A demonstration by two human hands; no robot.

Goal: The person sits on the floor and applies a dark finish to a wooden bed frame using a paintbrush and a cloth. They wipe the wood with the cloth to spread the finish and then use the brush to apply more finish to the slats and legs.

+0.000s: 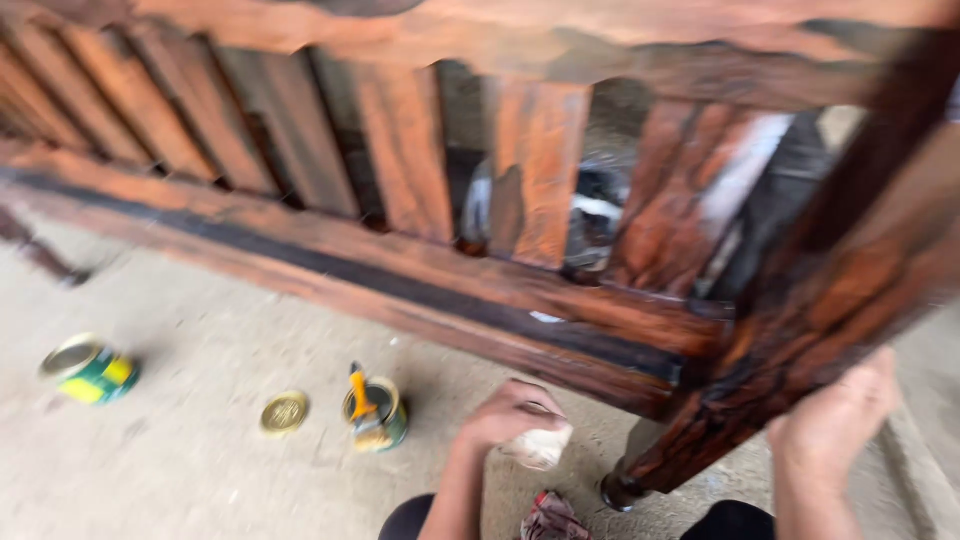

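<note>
Item: slatted wooden furniture frame (420,270), dark reddish stain, glossy and apparently fresh; standing tilted on a concrete floor (180,460), one turned leg (640,470) touching down near the person's knees.

Left hand (510,412): closed around a pale wadded cloth (540,445), just below the frame's lower rail.

Right hand (835,420): fingers curled and pressed against the underside of the corner post (800,340), bracing it.

Nearby on the floor: open finish tin (378,412) with a yellow-handled brush (362,405) standing in it; its loose lid (284,412) beside it; a second green-and-yellow tin (90,368) lying on its side, well apart to the left; a crumpled rag (552,518) between the knees.

Risks, as judged:
- Frame rests partly on the bracing hand; a slip could drop the post or scrape the leg.
- Bare palm on an apparently wet coat may leave prints.
- Brush propped in the open tin could tip it if knocked.
- The view is motion-blurred; finer detail cannot be told.
</note>
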